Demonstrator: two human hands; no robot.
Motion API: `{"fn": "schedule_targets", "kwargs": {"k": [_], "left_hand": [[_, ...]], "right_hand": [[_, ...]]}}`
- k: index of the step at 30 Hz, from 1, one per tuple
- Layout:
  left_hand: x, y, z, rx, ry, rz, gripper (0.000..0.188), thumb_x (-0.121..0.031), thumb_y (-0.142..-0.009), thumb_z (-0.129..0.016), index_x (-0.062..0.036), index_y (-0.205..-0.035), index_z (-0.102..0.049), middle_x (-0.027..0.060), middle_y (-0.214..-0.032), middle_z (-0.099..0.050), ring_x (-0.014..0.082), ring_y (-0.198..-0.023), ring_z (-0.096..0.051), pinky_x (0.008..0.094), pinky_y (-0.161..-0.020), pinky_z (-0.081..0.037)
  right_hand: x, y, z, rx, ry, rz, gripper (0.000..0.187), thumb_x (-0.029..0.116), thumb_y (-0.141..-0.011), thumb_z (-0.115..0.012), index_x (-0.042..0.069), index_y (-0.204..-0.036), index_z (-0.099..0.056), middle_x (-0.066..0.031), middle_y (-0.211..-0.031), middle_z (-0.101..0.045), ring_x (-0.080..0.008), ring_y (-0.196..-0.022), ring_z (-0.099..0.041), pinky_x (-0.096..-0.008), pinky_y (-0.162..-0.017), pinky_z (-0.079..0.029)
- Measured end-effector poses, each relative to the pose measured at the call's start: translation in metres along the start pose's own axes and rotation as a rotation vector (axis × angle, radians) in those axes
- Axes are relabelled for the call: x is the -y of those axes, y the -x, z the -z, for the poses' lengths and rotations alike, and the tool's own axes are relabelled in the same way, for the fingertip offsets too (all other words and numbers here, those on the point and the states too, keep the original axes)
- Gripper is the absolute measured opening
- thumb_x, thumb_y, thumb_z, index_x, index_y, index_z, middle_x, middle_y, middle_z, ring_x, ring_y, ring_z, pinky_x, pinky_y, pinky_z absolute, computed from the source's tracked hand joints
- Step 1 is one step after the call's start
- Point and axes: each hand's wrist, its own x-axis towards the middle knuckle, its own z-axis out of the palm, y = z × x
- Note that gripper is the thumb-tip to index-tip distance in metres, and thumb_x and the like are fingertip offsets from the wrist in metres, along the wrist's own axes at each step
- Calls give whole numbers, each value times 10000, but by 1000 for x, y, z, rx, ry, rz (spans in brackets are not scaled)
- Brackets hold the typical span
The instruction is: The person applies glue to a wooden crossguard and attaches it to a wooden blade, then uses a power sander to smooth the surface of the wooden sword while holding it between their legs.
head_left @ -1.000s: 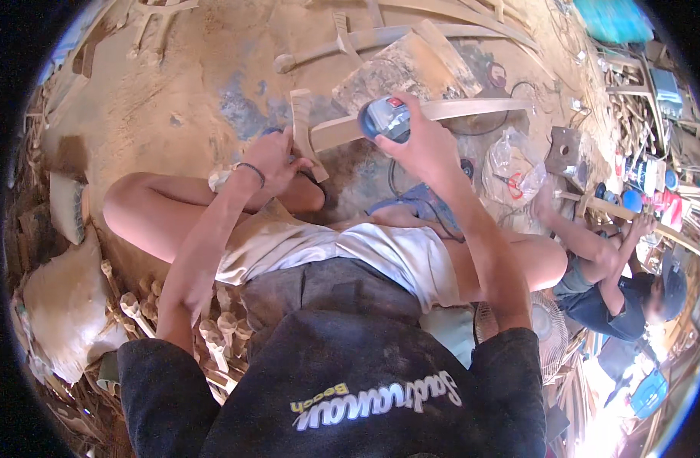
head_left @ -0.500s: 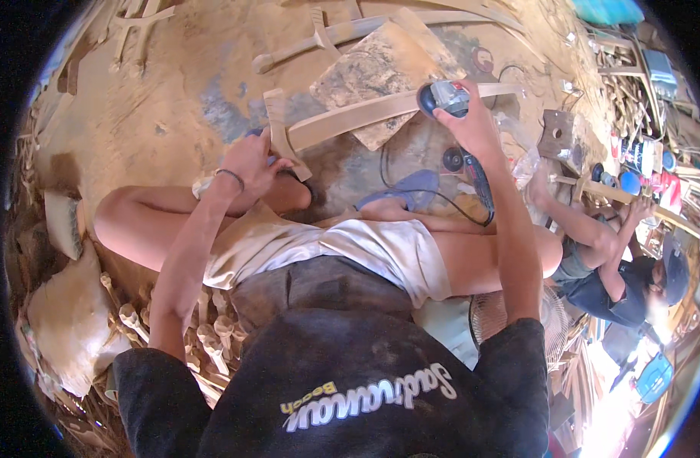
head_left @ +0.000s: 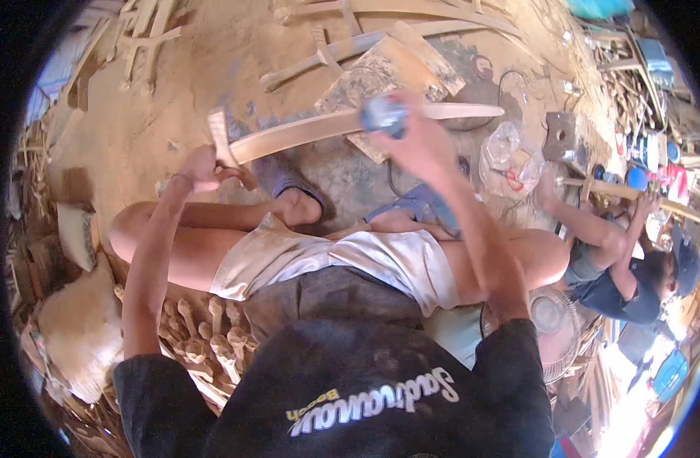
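A curved wooden sword (head_left: pixel 296 136) lies slanting across the space in front of my legs, its tip toward the right. My left hand (head_left: pixel 200 169) is closed round its handle, just below the wooden crossguard (head_left: pixel 219 136). Gripped in my right hand (head_left: pixel 422 153) is a handheld power sander (head_left: pixel 384 114), smeared by motion. It sits over the middle of the blade; whether the disc touches the wood cannot be made out. Part of the blade is hidden behind the sander.
A dusty board (head_left: pixel 342 90) lies beyond the blade, with more wooden swords (head_left: pixel 373 42) farther off. A plastic bag (head_left: pixel 505 145) is right of my right forearm. Carved wooden pieces (head_left: pixel 220 340) lie at left, a fan (head_left: pixel 550 320) at right. A co-worker (head_left: pixel 617 286) sits far right, holding a wooden length.
My left hand and the sword have shifted left, and the blade's tip now shows. My right hand has brought the sander leftward along the blade, from near its far end to the middle.
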Motion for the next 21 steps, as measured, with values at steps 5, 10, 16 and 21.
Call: {"fn": "schedule_targets", "kwargs": {"k": [5, 10, 16, 21], "left_hand": [[19, 7, -4, -3, -155, -60, 221, -358, -917, -884, -175, -1041, -888, 161, -840, -797, 342, -752, -770, 450, -691, -573], [21, 6, -17, -59, -194, -122, 211, -399, -930, -872, -202, -1006, -888, 144, -679, -707, 334, -561, -641, 455, -561, -500], [31, 12, -12, -33, -251, -64, 261, -429, -937, -861, -172, -980, -874, 142, -557, -595, 322, -466, -557, 467, -503, -430], [28, 9, -14, -51, -188, -86, 320, -463, -932, -865, -144, -939, -863, 131, -511, -544, 293, -432, -524, 458, -480, -402]], "right_hand": [[67, -4, -77, 66, -100, 274, 758, 448, -894, -822, 163, -1528, -520, -221, -1065, -809, -432, -964, -795, -547, -843, -616], [42, -1, -59, 40, -47, 213, 824, 447, -895, -821, 129, -1578, -487, -222, -1061, -812, -424, -984, -796, -531, -867, -620], [-38, -1, -16, -57, 10, -9, 824, 512, -892, -822, 222, -1583, -481, -255, -1179, -795, -452, -1102, -774, -533, -964, -609], [-101, -12, 4, -152, 81, -184, 801, 514, -891, -841, 224, -1554, -498, -273, -1235, -782, -476, -1154, -755, -536, -1006, -588]]}}
